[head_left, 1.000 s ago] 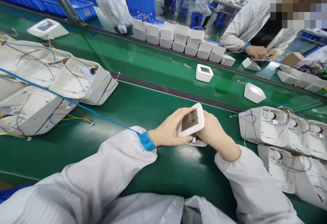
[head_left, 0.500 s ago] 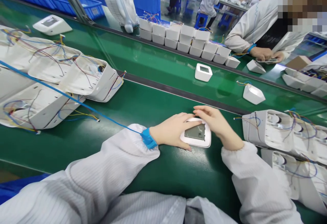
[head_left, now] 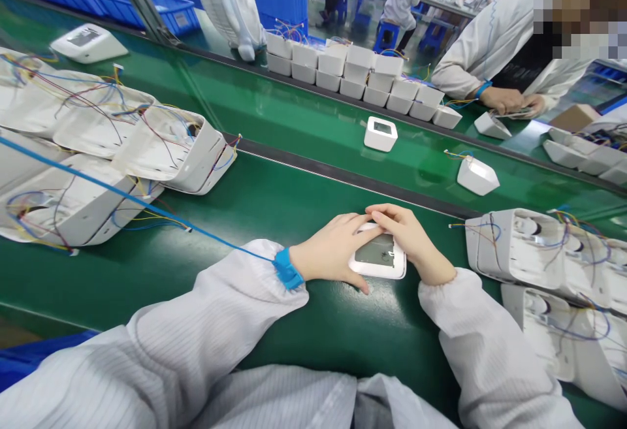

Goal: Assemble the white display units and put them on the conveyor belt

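Note:
A white housing with a dark rectangular screen (head_left: 376, 253) lies on the green work surface in front of me. My left hand (head_left: 336, 246), with a blue strap at the wrist, grips the housing's left side, thumb at the near edge and fingers along the far edge. At the far right corner, my right hand (head_left: 405, 236) touches the housing, its fingers bent close together over the far edge and meeting the left fingertips. What lies under the right fingertips is hidden.
Wired white shells (head_left: 171, 148) are piled at left, more shells (head_left: 539, 239) at right. White units (head_left: 381, 134) sit on the green conveyor (head_left: 294, 115) beyond a dark rail. A blue cord (head_left: 186, 219) runs to my left wrist. A person (head_left: 509, 57) works across the line.
My right hand has moved slightly left and closed in on the housing's right corner. The units on the conveyor have shifted left. My left hand has barely moved.

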Action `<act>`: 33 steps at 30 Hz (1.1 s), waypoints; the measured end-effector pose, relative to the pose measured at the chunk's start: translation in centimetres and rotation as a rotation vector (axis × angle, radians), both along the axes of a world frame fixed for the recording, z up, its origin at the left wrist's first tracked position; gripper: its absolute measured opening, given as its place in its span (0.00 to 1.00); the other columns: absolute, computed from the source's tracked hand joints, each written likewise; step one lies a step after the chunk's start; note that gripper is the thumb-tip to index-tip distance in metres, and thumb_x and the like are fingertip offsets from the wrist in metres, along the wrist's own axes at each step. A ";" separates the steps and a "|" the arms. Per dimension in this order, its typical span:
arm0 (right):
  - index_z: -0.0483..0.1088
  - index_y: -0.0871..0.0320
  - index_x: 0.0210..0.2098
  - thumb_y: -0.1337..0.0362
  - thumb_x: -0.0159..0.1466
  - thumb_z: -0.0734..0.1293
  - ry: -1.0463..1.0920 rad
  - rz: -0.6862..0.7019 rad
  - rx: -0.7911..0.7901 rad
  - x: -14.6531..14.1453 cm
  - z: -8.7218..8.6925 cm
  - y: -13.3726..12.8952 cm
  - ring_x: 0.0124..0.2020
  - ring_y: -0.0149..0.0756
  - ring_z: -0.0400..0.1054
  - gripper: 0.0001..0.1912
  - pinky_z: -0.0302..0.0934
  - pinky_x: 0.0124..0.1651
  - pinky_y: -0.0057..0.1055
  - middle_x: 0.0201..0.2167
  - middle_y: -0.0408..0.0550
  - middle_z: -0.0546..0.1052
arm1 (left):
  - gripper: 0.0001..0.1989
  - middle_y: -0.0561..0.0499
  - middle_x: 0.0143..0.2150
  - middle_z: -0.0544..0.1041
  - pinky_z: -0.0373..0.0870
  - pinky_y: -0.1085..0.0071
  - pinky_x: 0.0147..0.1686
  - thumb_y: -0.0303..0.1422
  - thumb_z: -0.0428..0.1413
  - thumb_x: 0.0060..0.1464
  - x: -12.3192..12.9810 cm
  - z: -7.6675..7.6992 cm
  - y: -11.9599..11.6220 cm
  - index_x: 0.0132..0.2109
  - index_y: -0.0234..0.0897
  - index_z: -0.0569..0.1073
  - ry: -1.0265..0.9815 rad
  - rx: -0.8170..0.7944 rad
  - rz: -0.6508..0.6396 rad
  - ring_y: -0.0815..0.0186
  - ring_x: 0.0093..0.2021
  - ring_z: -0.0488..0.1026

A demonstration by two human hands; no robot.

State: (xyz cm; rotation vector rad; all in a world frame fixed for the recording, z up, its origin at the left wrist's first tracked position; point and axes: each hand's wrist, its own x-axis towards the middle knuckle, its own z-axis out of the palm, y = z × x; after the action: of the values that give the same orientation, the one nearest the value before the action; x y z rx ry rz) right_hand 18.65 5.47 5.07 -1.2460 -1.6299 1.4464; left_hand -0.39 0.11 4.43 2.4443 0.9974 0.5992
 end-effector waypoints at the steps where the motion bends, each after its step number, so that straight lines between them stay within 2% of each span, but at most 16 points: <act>1: 0.78 0.55 0.41 0.51 0.58 0.72 0.005 -0.009 0.011 0.0 0.0 -0.1 0.43 0.40 0.74 0.17 0.66 0.49 0.38 0.41 0.48 0.81 | 0.55 0.37 0.67 0.59 0.54 0.47 0.64 0.54 0.66 0.39 0.1 0.0 -0.1 0.68 0.41 0.53 -0.001 0.006 0.004 0.42 0.65 0.57; 5: 0.77 0.55 0.40 0.52 0.59 0.71 0.021 -0.073 0.115 -0.2 0.1 -0.4 0.42 0.40 0.74 0.16 0.67 0.47 0.37 0.41 0.48 0.80 | 0.54 0.34 0.69 0.55 0.57 0.48 0.62 0.48 0.67 0.40 0.8 0.0 -0.9 0.68 0.37 0.52 0.021 0.047 0.055 0.41 0.64 0.58; 8: 0.77 0.56 0.40 0.50 0.60 0.70 -0.012 -0.155 0.243 -0.3 0.2 -0.7 0.43 0.42 0.74 0.17 0.68 0.46 0.38 0.41 0.50 0.80 | 0.48 0.35 0.64 0.63 0.61 0.51 0.59 0.43 0.66 0.42 1.2 -0.3 -1.3 0.67 0.36 0.55 0.012 0.068 0.094 0.46 0.59 0.65; 11: 0.74 0.57 0.47 0.47 0.62 0.66 -0.124 -0.258 0.355 -0.4 0.1 -0.7 0.46 0.44 0.73 0.22 0.67 0.48 0.40 0.48 0.54 0.78 | 0.40 0.36 0.59 0.68 0.63 0.52 0.57 0.42 0.62 0.48 1.3 -0.7 -1.2 0.65 0.33 0.59 -0.026 0.137 0.193 0.48 0.55 0.67; 13: 0.72 0.56 0.51 0.43 0.64 0.63 -0.238 -0.252 0.350 -0.3 -0.1 -0.7 0.47 0.46 0.73 0.27 0.67 0.49 0.43 0.51 0.55 0.77 | 0.38 0.34 0.60 0.67 0.62 0.49 0.58 0.42 0.60 0.51 1.0 -0.7 -0.8 0.65 0.31 0.59 -0.043 0.221 0.272 0.46 0.57 0.66; 15: 0.73 0.56 0.50 0.40 0.65 0.60 -0.323 -0.212 0.332 -0.1 -0.5 -0.5 0.47 0.48 0.73 0.29 0.66 0.49 0.44 0.49 0.55 0.78 | 0.39 0.33 0.60 0.67 0.60 0.47 0.60 0.45 0.60 0.50 0.5 -0.5 -0.2 0.65 0.30 0.60 -0.080 0.273 0.275 0.44 0.59 0.65; 17: 0.74 0.58 0.48 0.39 0.65 0.57 -0.334 -0.179 0.363 0.1 -0.8 -0.4 0.46 0.48 0.73 0.31 0.66 0.48 0.44 0.47 0.55 0.79 | 0.41 0.35 0.59 0.70 0.62 0.49 0.59 0.48 0.61 0.50 -0.2 -0.2 0.4 0.64 0.31 0.60 -0.170 0.223 0.251 0.46 0.58 0.67; 18: 0.74 0.58 0.48 0.38 0.65 0.57 -0.316 -0.169 0.396 0.3 -1.0 -0.3 0.45 0.48 0.73 0.32 0.66 0.48 0.44 0.46 0.55 0.79 | 0.39 0.37 0.57 0.72 0.65 0.52 0.57 0.49 0.60 0.51 -0.5 0.0 0.6 0.64 0.33 0.61 -0.231 0.148 0.259 0.49 0.56 0.70; 21: 0.74 0.59 0.50 0.39 0.65 0.58 -0.239 -0.153 0.494 0.6 -1.2 -0.3 0.43 0.46 0.74 0.33 0.67 0.46 0.42 0.46 0.55 0.79 | 0.27 0.44 0.48 0.79 0.72 0.62 0.46 0.47 0.54 0.58 -1.3 0.4 1.3 0.59 0.36 0.68 -0.387 -0.183 0.353 0.58 0.45 0.76; 23: 0.73 0.60 0.52 0.40 0.66 0.57 -0.200 -0.150 0.513 0.7 -1.3 -0.4 0.43 0.45 0.74 0.32 0.67 0.46 0.41 0.47 0.55 0.79 | 0.20 0.48 0.42 0.80 0.71 0.67 0.38 0.45 0.52 0.60 -1.5 0.6 1.5 0.52 0.37 0.74 -0.423 -0.312 0.365 0.62 0.39 0.77; 28: 0.71 0.60 0.55 0.42 0.66 0.59 -0.236 -0.133 0.473 0.5 -0.9 -0.7 0.48 0.48 0.73 0.32 0.65 0.53 0.44 0.50 0.55 0.78 | 0.16 0.53 0.33 0.78 0.65 0.72 0.32 0.42 0.50 0.63 -1.0 1.3 0.9 0.42 0.37 0.77 -0.355 -0.217 0.363 0.67 0.32 0.73; 33: 0.74 0.59 0.50 0.44 0.65 0.60 -0.291 -0.186 0.524 0.2 -0.3 -1.1 0.47 0.47 0.73 0.27 0.64 0.53 0.43 0.46 0.54 0.80 | 0.16 0.52 0.32 0.77 0.64 0.72 0.33 0.42 0.49 0.63 -0.8 1.8 0.4 0.39 0.36 0.76 -0.261 -0.139 0.347 0.67 0.32 0.73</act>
State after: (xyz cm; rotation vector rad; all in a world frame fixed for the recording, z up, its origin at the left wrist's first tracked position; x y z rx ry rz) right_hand 18.84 4.35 4.77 -1.2873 -1.8640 0.6800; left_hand -1.18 0.54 6.25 2.0221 1.3115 0.9041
